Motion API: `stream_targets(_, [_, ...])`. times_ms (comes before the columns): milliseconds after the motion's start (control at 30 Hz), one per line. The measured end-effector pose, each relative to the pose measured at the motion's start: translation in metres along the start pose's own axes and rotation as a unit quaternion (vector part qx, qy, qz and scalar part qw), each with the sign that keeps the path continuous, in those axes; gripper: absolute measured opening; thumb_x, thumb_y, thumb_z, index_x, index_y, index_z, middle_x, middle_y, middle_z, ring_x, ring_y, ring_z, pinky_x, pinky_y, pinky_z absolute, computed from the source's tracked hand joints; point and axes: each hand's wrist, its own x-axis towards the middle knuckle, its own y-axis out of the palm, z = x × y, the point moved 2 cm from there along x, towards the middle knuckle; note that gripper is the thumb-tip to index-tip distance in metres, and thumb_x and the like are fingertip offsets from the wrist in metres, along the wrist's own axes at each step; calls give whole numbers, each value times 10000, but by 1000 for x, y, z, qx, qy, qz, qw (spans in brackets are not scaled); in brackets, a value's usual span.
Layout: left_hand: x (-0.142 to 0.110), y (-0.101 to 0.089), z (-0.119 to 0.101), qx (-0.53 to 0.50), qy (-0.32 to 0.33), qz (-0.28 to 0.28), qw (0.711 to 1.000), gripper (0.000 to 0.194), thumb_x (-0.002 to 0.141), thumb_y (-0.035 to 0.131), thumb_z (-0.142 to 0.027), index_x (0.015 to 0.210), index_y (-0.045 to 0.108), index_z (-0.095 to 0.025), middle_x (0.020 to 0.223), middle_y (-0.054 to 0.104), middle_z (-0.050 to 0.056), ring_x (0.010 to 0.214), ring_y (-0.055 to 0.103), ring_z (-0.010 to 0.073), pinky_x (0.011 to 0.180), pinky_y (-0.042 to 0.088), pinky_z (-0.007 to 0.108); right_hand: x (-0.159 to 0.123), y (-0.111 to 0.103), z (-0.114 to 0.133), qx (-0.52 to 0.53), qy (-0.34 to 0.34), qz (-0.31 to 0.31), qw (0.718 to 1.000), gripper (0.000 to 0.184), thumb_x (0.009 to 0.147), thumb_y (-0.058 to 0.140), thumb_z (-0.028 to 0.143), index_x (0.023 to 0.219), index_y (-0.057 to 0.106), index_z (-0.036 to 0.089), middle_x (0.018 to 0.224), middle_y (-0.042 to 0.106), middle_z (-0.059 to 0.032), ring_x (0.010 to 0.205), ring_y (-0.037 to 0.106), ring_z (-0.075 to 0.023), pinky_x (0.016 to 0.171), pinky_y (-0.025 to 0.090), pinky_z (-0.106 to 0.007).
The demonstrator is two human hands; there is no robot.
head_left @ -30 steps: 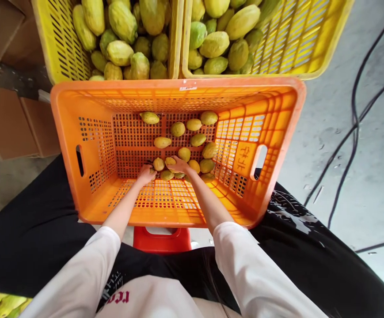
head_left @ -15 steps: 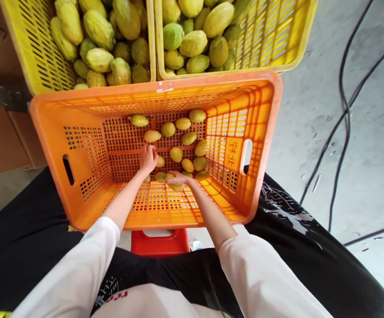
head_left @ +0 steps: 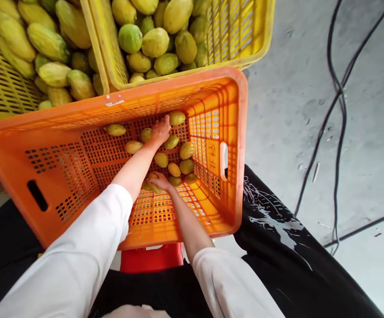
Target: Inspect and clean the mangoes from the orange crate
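An orange plastic crate [head_left: 175,232] lies between my knees, with several oval yellow-green fruits on its slatted floor. My left hand [head_left: 161,129] reaches to the crate's far side, fingers curled down over a fruit that it mostly hides. Just right of those fingertips rests a larger fruit [head_left: 177,118], and a green-yellow fruit [head_left: 171,141] sits below them. Near the front wall, my right hand [head_left: 158,181] has its fingers bent around a fruit [head_left: 153,186]. Other fruits, such as a yellow fruit [head_left: 174,169], gather toward the right end.
Two yellow crates, a left crate [head_left: 95,48] and a right crate [head_left: 261,48], stand against the far rim, holding many similar fruits. A red stool [head_left: 152,259] shows below the orange crate. Black cables [head_left: 340,95] run over the grey floor on the right.
My left hand has moved from the crate's middle to a fruit near the far wall. My right hand stays by the front fruits, its fingers more curled. The view has shifted and turned.
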Motion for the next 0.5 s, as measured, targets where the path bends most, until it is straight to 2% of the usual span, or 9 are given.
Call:
stream_targets(133, [-9,7,16,16,34,-13,999,507,810,665,-121,1257,426,-148,1293,571,202,1273,521,349,1014,414,455,3,2,-1,5,-2,-6,1000,288,731,692,489,853,644,233,875,683,-13,874,632,-228,848,498,-364])
stream_targets(233, [-20,4,23,29,65,6,997,553,764,709,-133,1237,424,-166,1285,568,165,1198,575,316,993,419,406,5,8,2,-14,-15,-3,1000,267,761,672,483,863,643,238,892,692,-14,888,633,-228,839,494,-352])
stream_targets(367, [-42,-10,31,-38,77,24,996,611,737,735,-171,1246,398,-191,1155,611,94,1085,627,259,918,455,349,8,18,7,-40,-12,-28,999,301,759,667,488,939,643,247,919,696,-16,912,636,-228,845,482,-340])
stream_targets(500, [-78,-37,49,-120,54,-24,991,665,713,728,-191,1288,396,-220,1222,594,77,1110,622,256,941,469,379,9,20,8,-38,-17,-37,998,301,769,616,510,889,625,234,862,682,3,879,630,-205,823,483,-313])
